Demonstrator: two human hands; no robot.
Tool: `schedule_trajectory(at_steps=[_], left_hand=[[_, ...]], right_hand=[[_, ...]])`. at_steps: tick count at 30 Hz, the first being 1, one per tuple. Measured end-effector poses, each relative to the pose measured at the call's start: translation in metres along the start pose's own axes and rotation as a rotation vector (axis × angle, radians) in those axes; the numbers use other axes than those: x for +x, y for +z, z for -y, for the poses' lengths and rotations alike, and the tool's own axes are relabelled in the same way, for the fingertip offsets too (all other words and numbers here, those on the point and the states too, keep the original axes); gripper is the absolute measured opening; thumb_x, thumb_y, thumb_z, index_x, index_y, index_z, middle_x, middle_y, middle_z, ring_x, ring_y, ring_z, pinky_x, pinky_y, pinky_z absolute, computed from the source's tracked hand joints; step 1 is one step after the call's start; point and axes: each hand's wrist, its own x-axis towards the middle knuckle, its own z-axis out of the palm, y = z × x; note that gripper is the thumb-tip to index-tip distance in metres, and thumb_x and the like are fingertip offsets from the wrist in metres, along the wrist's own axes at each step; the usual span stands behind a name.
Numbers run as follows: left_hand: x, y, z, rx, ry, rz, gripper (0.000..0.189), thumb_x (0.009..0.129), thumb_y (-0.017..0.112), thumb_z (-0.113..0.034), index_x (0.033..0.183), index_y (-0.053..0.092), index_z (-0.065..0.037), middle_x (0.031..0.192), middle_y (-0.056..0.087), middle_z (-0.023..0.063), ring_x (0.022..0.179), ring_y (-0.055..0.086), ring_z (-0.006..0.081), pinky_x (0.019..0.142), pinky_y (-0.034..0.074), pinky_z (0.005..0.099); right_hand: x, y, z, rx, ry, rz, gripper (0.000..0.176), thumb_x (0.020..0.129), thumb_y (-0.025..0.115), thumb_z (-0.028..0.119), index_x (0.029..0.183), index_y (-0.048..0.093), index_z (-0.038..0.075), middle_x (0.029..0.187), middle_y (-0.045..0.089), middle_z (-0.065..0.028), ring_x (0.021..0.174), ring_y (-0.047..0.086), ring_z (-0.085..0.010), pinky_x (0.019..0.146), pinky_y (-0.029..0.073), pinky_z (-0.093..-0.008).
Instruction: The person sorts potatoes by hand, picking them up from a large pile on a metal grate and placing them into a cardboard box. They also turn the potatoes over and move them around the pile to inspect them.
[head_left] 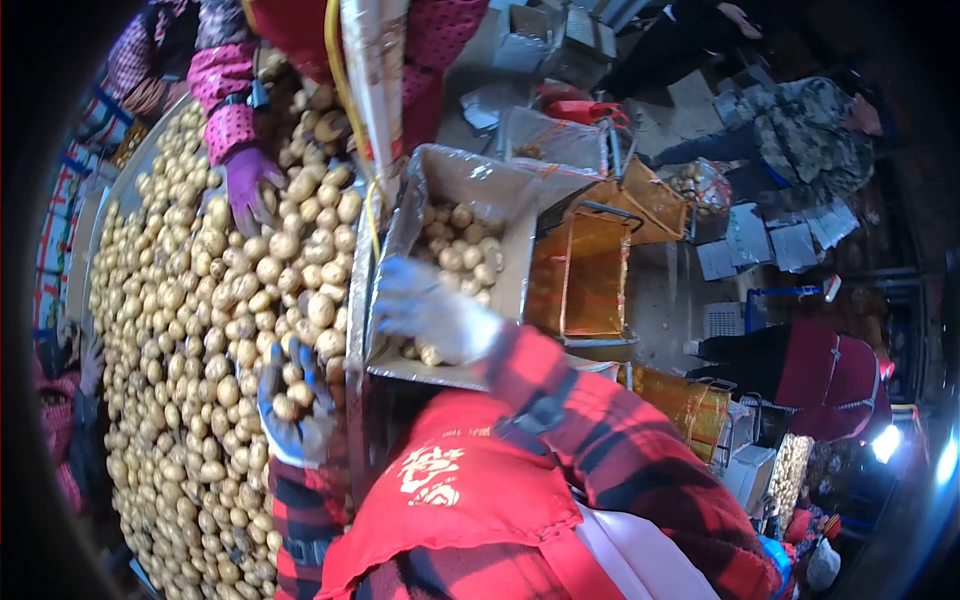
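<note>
A wide table is heaped with small potatoes (200,380). My left hand (297,410), in a white and blue glove, is palm up at the heap's near right edge, its fingers curled around potatoes. My right hand (430,310), in a similar glove, is over a lined cardboard box (515,195) beside the table. Motion smears its fingers, so whether they hold anything cannot be made out. Inside the box lie several potatoes (465,245), partly covered by my right hand and forearm.
Across the heap a co-worker's purple-gloved hand (250,185) touches potatoes. Another person's gloved hand (91,362) is at the far left. A metal table rim (357,330) separates heap and box. Orange crates (590,275) stand right of the box; other people work farther right.
</note>
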Motion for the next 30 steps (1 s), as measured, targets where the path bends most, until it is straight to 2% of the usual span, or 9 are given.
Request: schedule_trajectory(at_steps=[1, 3, 6, 10, 13, 17, 20, 26, 30], left_hand=[[0.009, -0.002, -0.004, -0.061, -0.038, -0.125, 0.047, 0.11, 0.052, -0.021, 0.153, 0.048, -0.006, 0.161, 0.047, 0.0139, 0.141, 0.054, 0.0246, 0.108, 0.052, 0.0398], [0.026, 0.008, -0.017, -0.325, -0.112, -0.462, 0.045, 0.109, 0.053, -0.021, 0.15, 0.051, -0.002, 0.157, 0.051, 0.0153, 0.136, 0.057, 0.0247, 0.112, 0.05, 0.0412], [0.029, 0.012, -0.022, 0.503, 0.06, -0.471, 0.04, 0.109, 0.056, -0.027, 0.139, 0.062, -0.002, 0.135, 0.067, 0.0127, 0.129, 0.06, 0.0244, 0.113, 0.047, 0.0419], [0.031, 0.005, -0.033, 1.387, 0.517, -0.206, 0.045, 0.109, 0.054, -0.036, 0.139, 0.062, -0.004, 0.134, 0.067, 0.0108, 0.13, 0.059, 0.0303, 0.116, 0.043, 0.0466], [0.021, 0.027, -0.057, -0.179, -0.265, -0.447, 0.056, 0.111, 0.044, -0.049, 0.14, 0.062, -0.004, 0.132, 0.066, 0.011, 0.134, 0.057, 0.0268, 0.115, 0.043, 0.0436], [0.028, 0.007, -0.051, 0.126, -0.01, -0.346, 0.064, 0.112, 0.038, -0.053, 0.144, 0.058, -0.002, 0.148, 0.06, 0.0151, 0.142, 0.051, 0.0277, 0.125, 0.032, 0.0446], [0.027, 0.007, -0.057, 0.188, -0.121, -0.446, 0.051, 0.111, 0.046, -0.041, 0.143, 0.058, -0.004, 0.144, 0.059, 0.0128, 0.134, 0.053, 0.0257, 0.121, 0.035, 0.0418], [-0.006, -0.025, -0.042, 0.018, -0.271, -0.563, 0.055, 0.111, 0.046, -0.042, 0.149, 0.054, -0.004, 0.158, 0.051, 0.0138, 0.149, 0.043, 0.0266, 0.129, 0.026, 0.0448], [-0.028, -0.035, -0.02, -0.435, -0.283, -0.621, 0.054, 0.108, 0.052, -0.044, 0.146, 0.057, -0.005, 0.156, 0.052, 0.0113, 0.142, 0.05, 0.0246, 0.122, 0.037, 0.0442]], right_hand=[[0.016, 0.039, -0.037, 0.133, 0.243, -0.243, 0.046, 0.103, 0.064, 0.048, 0.135, 0.059, 0.014, 0.123, 0.068, -0.0091, 0.108, 0.067, -0.0234, 0.093, 0.055, -0.0417], [0.046, 0.067, -0.104, 0.211, 0.399, -0.173, 0.039, 0.101, 0.065, 0.054, 0.118, 0.066, 0.02, 0.107, 0.072, -0.0051, 0.092, 0.067, -0.0215, 0.084, 0.055, -0.0395], [0.07, 0.097, -0.145, 0.365, 0.665, -0.115, 0.037, 0.098, 0.067, 0.06, 0.1, 0.072, 0.024, 0.091, 0.075, -0.0008, 0.08, 0.069, -0.0221, 0.079, 0.057, -0.0408], [0.077, 0.095, -0.158, 0.552, 0.558, -0.136, 0.036, 0.104, 0.062, 0.051, 0.098, 0.071, 0.017, 0.095, 0.075, -0.004, 0.085, 0.07, -0.0245, 0.084, 0.059, -0.0424], [0.077, 0.07, -0.151, 0.618, 0.446, 0.173, 0.03, 0.109, 0.057, 0.039, 0.111, 0.068, 0.011, 0.108, 0.071, -0.0088, 0.104, 0.067, -0.0272, 0.095, 0.058, -0.0483], [0.071, 0.053, -0.123, 0.52, 0.404, 0.074, 0.034, 0.112, 0.051, 0.033, 0.135, 0.059, 0.01, 0.127, 0.065, -0.0124, 0.128, 0.06, -0.0352, 0.105, 0.054, -0.0537], [0.067, 0.032, -0.086, 0.641, 0.351, 0.095, 0.036, 0.111, 0.055, 0.035, 0.136, 0.06, 0.01, 0.132, 0.065, -0.0124, 0.136, 0.056, -0.039, 0.109, 0.052, -0.0543], [0.03, -0.016, 0.083, 0.381, -0.166, -0.231, 0.02, 0.104, 0.059, 0.025, 0.101, 0.063, 0.005, 0.108, 0.062, -0.0148, 0.107, 0.061, -0.0327, 0.103, 0.054, -0.0514], [0.028, -0.227, 0.245, 0.029, -0.339, -0.135, 0.044, 0.105, 0.051, 0.042, 0.131, 0.059, 0.007, 0.129, 0.067, -0.0154, 0.121, 0.062, -0.0326, 0.113, 0.046, -0.0495]])
